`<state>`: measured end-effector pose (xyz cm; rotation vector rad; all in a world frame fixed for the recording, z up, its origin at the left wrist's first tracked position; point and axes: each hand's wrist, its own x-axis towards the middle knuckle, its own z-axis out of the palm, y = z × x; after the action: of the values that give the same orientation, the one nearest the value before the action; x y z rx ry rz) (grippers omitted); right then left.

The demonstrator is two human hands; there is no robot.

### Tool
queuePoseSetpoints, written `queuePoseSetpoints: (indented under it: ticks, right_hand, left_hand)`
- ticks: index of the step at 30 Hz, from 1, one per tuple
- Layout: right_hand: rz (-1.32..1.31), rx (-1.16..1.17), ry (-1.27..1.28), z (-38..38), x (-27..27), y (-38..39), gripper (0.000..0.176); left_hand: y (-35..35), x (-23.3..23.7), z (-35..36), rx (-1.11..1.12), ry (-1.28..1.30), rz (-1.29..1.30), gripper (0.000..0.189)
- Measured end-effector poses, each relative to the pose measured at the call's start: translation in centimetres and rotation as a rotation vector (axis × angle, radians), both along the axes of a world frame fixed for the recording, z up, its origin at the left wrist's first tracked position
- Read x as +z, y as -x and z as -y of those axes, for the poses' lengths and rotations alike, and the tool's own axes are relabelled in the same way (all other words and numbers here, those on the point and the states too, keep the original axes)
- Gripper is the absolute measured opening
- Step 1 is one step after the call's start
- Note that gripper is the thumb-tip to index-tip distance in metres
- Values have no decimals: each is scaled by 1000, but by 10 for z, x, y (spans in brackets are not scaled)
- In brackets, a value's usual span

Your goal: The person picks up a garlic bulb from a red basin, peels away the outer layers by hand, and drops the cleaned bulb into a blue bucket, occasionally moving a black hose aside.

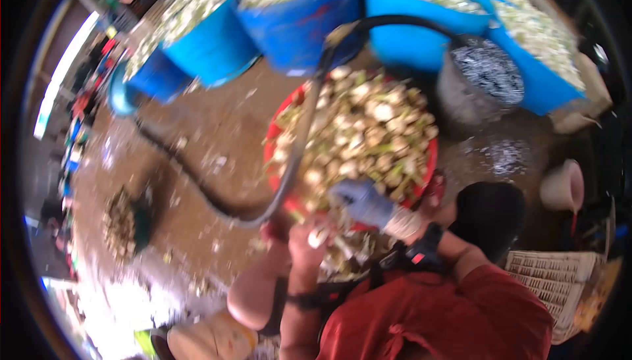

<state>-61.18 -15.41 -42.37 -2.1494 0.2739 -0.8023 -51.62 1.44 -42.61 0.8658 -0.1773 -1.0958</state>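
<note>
nearest, at 6 o'clock, a red shirt (447, 314) fills the bottom of the view, with 2 arms stretched forward from it. the left hand (308, 236) is bare, its fingers closed on a small pale piece (318, 236) held just short of the near rim of the red basin (270, 146). the right hand (363, 202), gloved in blue, lies at 1 o'clock from the left one, on the near edge of the heap. motion blur hides its fingers, so i cannot tell whether it grips anything.

the basin is heaped with pale bulbs (368, 129) on green stalks, piled above the rim. a black hose (289, 162) crosses the basin's left side, running from the wet floor (197, 129) at 9 o'clock up toward the blue tubs (296, 24) at 12 o'clock. the tubs are full of what look like the same pale pieces. a grey bucket (474, 87) stands at 2 o'clock, close beside the basin.

as i judge it, the heap is the weak spot: with the bulbs above the rim, a pull by the right hand at the edge could roll some onto the floor. the hose lies close to the left forearm and could snag it. the wet piece could also slip from the bare fingers.
</note>
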Motion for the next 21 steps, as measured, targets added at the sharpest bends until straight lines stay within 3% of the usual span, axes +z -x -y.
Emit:
queuePoseSetpoints:
  ticks: [2,4,6,8,9,11,12,14,15,16,18,21]
  right_hand:
    - [205,54,72,-1,34,-3,27]
    - [147,311,234,3,31,-11,36]
    - [-31,474,396,3,36,-10,40]
    - [-234,543,552,6,40,-11,25]
    - [-354,552,536,8,42,-7,23]
    - [-482,542,518,14,51,-1,22]
    - [-573,561,441,17,58,5,21]
    - [-667,548,365,28,62,18,21]
    - [-684,523,251,34,58,23,20]
    - [-696,503,139,41,52,26,20]
    - [-692,468,64,64,46,35,19]
    - [-601,416,-373,110,55,56,15]
  left_hand:
    - [3,-5,3,-105,-200,798,10]
    - [2,1,7,-172,-281,947,1]
    - [8,4,7,-184,-290,738,5]
    - [-9,-9,6,-228,59,1273,18]
    - [1,8,4,-219,-280,456,22]
    - [-9,-13,-1,-255,-361,354,23]
    - [2,34,13,-286,-435,264,23]
    - [-8,-17,9,-264,-503,363,27]
    - [6,13,24,-37,-417,54,54]
    - [5,12,25,-45,-408,63,54]
    - [2,8,23,-7,-488,160,35]
    - [7,13,26,34,-408,338,27]
